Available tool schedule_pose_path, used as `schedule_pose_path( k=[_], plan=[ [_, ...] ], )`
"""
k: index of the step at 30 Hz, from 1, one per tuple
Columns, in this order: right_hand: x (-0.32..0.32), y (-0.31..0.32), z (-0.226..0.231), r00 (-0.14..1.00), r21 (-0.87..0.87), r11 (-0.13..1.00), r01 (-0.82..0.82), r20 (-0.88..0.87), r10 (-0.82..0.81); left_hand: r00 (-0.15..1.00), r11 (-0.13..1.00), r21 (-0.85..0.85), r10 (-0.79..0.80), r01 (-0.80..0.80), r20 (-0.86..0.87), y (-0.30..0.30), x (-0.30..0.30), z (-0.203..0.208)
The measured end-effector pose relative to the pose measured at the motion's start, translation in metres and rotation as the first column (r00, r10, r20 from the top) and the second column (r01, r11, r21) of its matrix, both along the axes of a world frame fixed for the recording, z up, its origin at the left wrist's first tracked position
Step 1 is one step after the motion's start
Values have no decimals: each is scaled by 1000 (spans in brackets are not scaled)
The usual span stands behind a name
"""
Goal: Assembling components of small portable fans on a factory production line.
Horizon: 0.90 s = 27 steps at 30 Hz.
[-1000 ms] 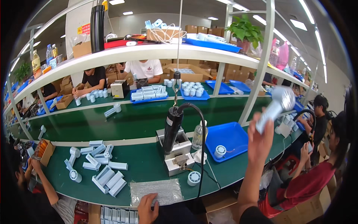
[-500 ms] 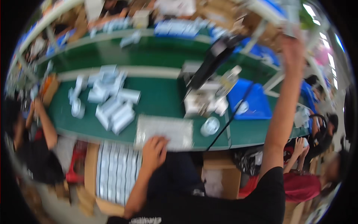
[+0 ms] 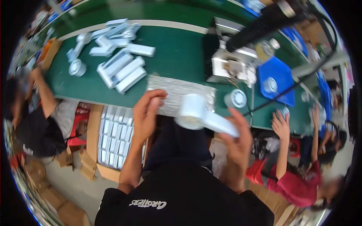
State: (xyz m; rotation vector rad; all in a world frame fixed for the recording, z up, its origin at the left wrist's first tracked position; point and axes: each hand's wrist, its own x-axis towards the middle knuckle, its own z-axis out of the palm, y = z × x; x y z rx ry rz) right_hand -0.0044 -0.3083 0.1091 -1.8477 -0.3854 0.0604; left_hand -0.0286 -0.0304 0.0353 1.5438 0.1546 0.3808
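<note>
In front of my lap I hold a pale-blue plastic housing [image 3: 194,111] with a round head and a straight handle, shaped like a handheld fan. My right hand [image 3: 237,145] grips the tip of its handle; motion blurs the fingers a little. The round head points toward my left hand [image 3: 146,113], which is half curled, holds nothing, and rests at the left side of a silvery padded mat [image 3: 162,84]. The held housing hangs over the mat's near edge. A round pale part [image 3: 235,98] stands on the table to the right of the mat.
Pale-blue housings and half shells [image 3: 122,71] lie heaped at the left on the green table [image 3: 169,49]. A metal-and-black machine [image 3: 222,67] and a blue tray [image 3: 277,71] stand right. A cardboard box [image 3: 94,132] of parts sits below left. Co-workers flank both sides.
My right arm has come down from the raised shelf at upper right to my lap, bringing the pale-blue housing. My left hand has lifted off the mat's near edge. The view has tilted downward.
</note>
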Motion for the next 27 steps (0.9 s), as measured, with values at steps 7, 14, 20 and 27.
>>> schedule_pose_path(
  k=[7,14,20,27],
  plan=[
    [9,22,-34,991,62,989,-136,-1,136,959,953,-215,-247,213,-143,-38,-6,16],
    [24,7,-28,925,426,903,-60,-316,210,996,995,-64,-75,72,-38,-56,-1,1],
    [68,-64,18,988,464,876,128,22,-156,999,995,-96,8,-4,38,-40,1,9],
    [173,-33,-45,965,90,962,258,-71,-252,993,990,106,101,-95,-60,-53,16,11]
  ],
)
